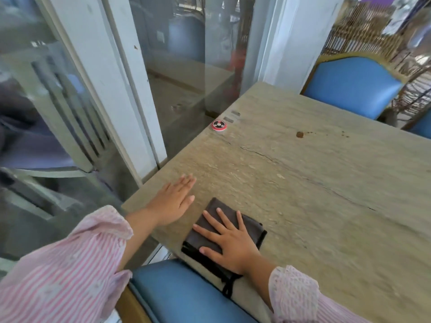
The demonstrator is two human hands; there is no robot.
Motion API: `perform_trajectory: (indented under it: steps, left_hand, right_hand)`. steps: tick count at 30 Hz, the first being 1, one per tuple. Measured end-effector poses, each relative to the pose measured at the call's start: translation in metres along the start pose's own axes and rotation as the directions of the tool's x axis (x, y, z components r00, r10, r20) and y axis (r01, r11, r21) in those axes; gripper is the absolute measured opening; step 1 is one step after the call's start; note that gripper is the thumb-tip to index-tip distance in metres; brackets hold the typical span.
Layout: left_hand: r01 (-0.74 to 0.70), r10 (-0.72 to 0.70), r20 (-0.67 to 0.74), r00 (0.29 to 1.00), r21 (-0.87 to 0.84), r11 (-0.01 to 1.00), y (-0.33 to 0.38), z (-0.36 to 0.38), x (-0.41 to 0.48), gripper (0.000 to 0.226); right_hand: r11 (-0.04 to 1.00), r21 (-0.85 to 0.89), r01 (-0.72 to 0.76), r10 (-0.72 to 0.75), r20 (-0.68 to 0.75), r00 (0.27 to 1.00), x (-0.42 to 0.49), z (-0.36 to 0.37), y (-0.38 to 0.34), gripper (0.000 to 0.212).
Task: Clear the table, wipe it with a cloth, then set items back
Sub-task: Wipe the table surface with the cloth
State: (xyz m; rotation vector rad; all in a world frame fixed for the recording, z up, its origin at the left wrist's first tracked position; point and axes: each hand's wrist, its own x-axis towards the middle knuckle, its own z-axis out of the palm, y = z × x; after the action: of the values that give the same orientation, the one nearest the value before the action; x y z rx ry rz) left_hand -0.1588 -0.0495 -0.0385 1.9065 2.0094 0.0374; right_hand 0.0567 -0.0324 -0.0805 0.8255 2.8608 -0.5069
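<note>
Leaning left hand (173, 201) flat on the stone worktop (303, 183), fingers (186, 184) straight and released; at its 4 o'clock, near the front edge, pressing a folded dark cloth (253, 228) beneath right hand (229, 243), fingers splayed, grasping nothing.

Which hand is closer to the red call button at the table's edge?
Left. The left hand lies flat on the table, fingertips pointing toward the red button; the right hand presses the dark cloth, farther back.

stone table (326, 183), dark cloth (214, 214), call button (219, 125)
</note>
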Motion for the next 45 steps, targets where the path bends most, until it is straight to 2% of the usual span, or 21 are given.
perform_trajectory:
  steps: [2,4,5,6,8,11,14,16,18,20,22,24,27,31,34,36,39,42,45]
  left_hand:
    - [-0.090,0.084,0.071,0.994,0.096,0.991,0.028,-0.001,0.008,0.057]
    - [-0.161,0.147,0.114,0.983,0.128,0.979,0.059,0.002,0.016,0.060]
    - [-0.190,0.173,0.127,0.977,0.134,0.973,0.075,0.005,0.021,0.063]
    - [-0.215,0.197,0.139,0.970,0.133,0.967,0.090,0.009,0.025,0.064]
    - [-0.257,0.232,0.170,0.958,0.139,0.956,0.123,0.022,0.032,0.070]
    - [-0.272,0.247,0.179,0.952,0.136,0.953,0.166,0.046,0.049,0.085]
    - [-0.174,0.167,0.087,0.982,0.088,0.981,0.197,0.067,0.070,0.084]
    - [-0.029,0.029,-0.037,0.999,-0.008,1.000,0.211,0.075,0.082,0.074]
    - [0.113,-0.136,-0.145,0.980,-0.160,0.981,0.220,0.079,0.094,0.060]
    - [0.180,-0.232,-0.226,0.946,-0.231,0.956,0.218,0.079,0.105,0.056]
    - [0.194,-0.256,-0.297,0.920,-0.220,0.956,0.210,0.075,0.116,0.057]
    - [0.203,-0.257,-0.326,0.910,-0.191,0.960,0.201,0.070,0.129,0.058]
    - [0.266,-0.306,-0.307,0.901,-0.165,0.950,0.195,0.069,0.152,0.055]
    - [0.309,-0.337,-0.349,0.874,-0.137,0.941,0.190,0.080,0.170,0.063]
    - [0.317,-0.337,-0.362,0.869,-0.115,0.941,0.187,0.086,0.178,0.071]
    - [0.326,-0.344,-0.360,0.867,-0.113,0.939,0.187,0.088,0.178,0.064]
    - [0.325,-0.340,-0.351,0.873,-0.103,0.940,0.188,0.086,0.177,0.058]
    - [0.328,-0.345,-0.347,0.872,-0.109,0.939,0.187,0.087,0.175,0.066]
    - [0.310,-0.335,-0.352,0.874,-0.126,0.942,0.188,0.085,0.176,0.080]
  right_hand:
    - [0.996,-0.087,-0.027,0.022,-0.050,0.998,-0.035,0.007,0.020,0.052]
    - [0.983,-0.127,-0.135,0.132,-0.030,0.991,-0.073,0.005,0.038,0.053]
    - [0.983,-0.080,-0.167,0.168,0.004,0.986,-0.091,0.001,0.052,0.052]
    - [0.982,-0.067,-0.175,0.172,-0.051,0.984,-0.108,0.003,0.070,0.051]
    - [0.965,0.057,-0.256,0.259,-0.043,0.965,-0.142,-0.002,0.104,0.051]
    - [0.914,0.048,-0.402,0.405,-0.100,0.909,-0.171,-0.013,0.165,0.051]
    - [0.848,0.092,-0.521,0.529,-0.103,0.842,-0.156,-0.034,0.228,0.056]
    - [0.786,0.135,-0.604,0.617,-0.102,0.780,-0.122,-0.046,0.254,0.055]
    - [0.742,0.150,-0.653,0.669,-0.098,0.737,-0.084,-0.051,0.253,0.055]
    - [0.785,0.163,-0.597,0.616,-0.111,0.780,-0.063,-0.048,0.232,0.056]
    - [0.878,0.154,-0.454,0.473,-0.125,0.872,-0.072,-0.039,0.206,0.056]
    - [0.934,0.125,-0.336,0.351,-0.127,0.928,-0.103,-0.029,0.196,0.057]
    - [0.916,0.120,-0.383,0.397,-0.135,0.908,-0.141,-0.031,0.230,0.060]
    - [0.780,0.174,-0.602,0.625,-0.151,0.766,-0.120,-0.060,0.315,0.064]
    - [0.715,0.208,-0.667,0.699,-0.190,0.690,-0.057,-0.080,0.348,0.066]
    - [0.738,0.205,-0.643,0.675,-0.202,0.710,-0.008,-0.086,0.341,0.061]
    - [0.844,0.197,-0.498,0.533,-0.212,0.819,0.034,-0.085,0.300,0.057]
    - [0.931,0.170,-0.324,0.355,-0.211,0.911,0.012,-0.070,0.260,0.057]
    - [0.932,0.139,-0.334,0.359,-0.225,0.906,-0.039,-0.061,0.272,0.058]
